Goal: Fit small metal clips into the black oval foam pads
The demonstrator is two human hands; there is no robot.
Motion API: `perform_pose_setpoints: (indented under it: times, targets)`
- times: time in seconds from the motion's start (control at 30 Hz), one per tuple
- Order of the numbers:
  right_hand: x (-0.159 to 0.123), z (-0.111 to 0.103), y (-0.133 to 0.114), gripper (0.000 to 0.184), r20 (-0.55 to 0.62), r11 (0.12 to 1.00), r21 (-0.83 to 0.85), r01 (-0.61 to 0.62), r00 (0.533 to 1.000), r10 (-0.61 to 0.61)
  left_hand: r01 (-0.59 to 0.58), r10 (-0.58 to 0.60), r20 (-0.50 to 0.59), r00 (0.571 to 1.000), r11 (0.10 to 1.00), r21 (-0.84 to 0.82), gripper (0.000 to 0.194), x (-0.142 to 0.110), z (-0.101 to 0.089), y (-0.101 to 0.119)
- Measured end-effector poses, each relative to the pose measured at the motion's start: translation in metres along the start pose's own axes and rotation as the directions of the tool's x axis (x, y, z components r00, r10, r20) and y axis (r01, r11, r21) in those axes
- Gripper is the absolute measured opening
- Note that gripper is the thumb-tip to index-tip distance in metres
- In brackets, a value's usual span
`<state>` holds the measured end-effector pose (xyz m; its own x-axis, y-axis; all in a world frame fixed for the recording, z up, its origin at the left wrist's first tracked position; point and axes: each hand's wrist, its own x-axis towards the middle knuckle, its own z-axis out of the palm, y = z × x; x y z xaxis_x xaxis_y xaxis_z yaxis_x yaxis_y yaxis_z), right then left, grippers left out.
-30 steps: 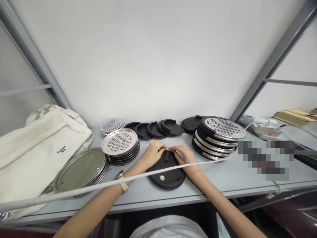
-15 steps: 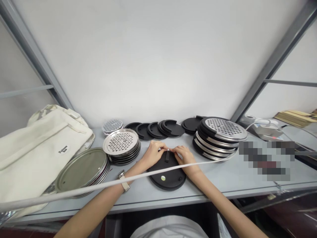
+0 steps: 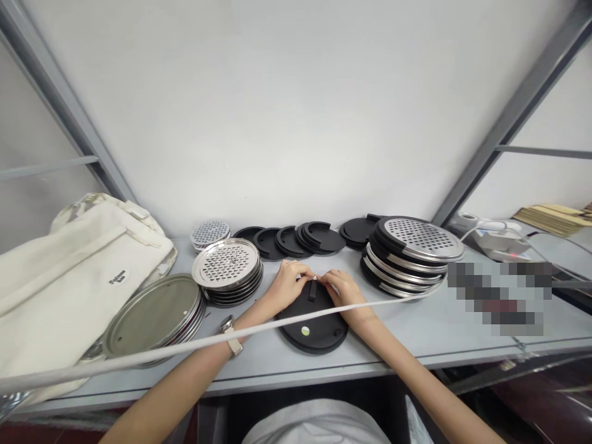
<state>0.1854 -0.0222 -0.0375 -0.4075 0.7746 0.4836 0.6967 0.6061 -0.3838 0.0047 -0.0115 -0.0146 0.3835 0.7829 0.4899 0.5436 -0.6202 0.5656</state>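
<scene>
A round black disc [image 3: 296,314] lies flat on the worktop before me, with a pale green sticker, a small knob and a short black strip [image 3: 312,290] near its far edge. My left hand [image 3: 290,282] is closed in a pinch at that far edge. From the other side my right hand [image 3: 343,295] pinches at the same spot, fingertips almost meeting the left ones. A tiny whitish bit shows between them, too small to name. A watch [image 3: 230,333] is on my left wrist.
Left are perforated metal discs [image 3: 226,265], olive round trays [image 3: 152,314] and a cream cloth bag [image 3: 69,277]. Black discs [image 3: 324,239] with raised rims lie along the wall. A stack of perforated metal plates with black parts [image 3: 416,237] stands right. A white cord [image 3: 259,330] crosses in front.
Both hands stay pinched at the far edge of the black disc. Only a very slight shift of the view shows.
</scene>
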Motion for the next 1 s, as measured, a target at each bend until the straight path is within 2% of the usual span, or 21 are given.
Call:
perform_pose_setpoints:
  times: [0.27,0.53,1.0]
  targets:
    - [0.0008,0.0004,0.0005,0.019,-0.006,1.000,0.024,-0.016,1.000,0.016,-0.006,0.005,-0.022,1.000,1.000,-0.010,0.015,-0.0005,0.0012,-0.0003]
    - [-0.0004,0.0030,0.0035,0.020,-0.004,0.990,0.137,-0.039,0.999,0.040,0.007,-0.007,-0.015,1.000,1.000,-0.007,0.015,-0.0008,0.0032,-0.0036]
    - [-0.0027,-0.0006,-0.0014,0.012,-0.067,0.978,0.191,-0.088,0.993,0.102,0.001,0.001,0.051,0.999,0.999,-0.043,0.022,-0.0008,0.0022,-0.0022]
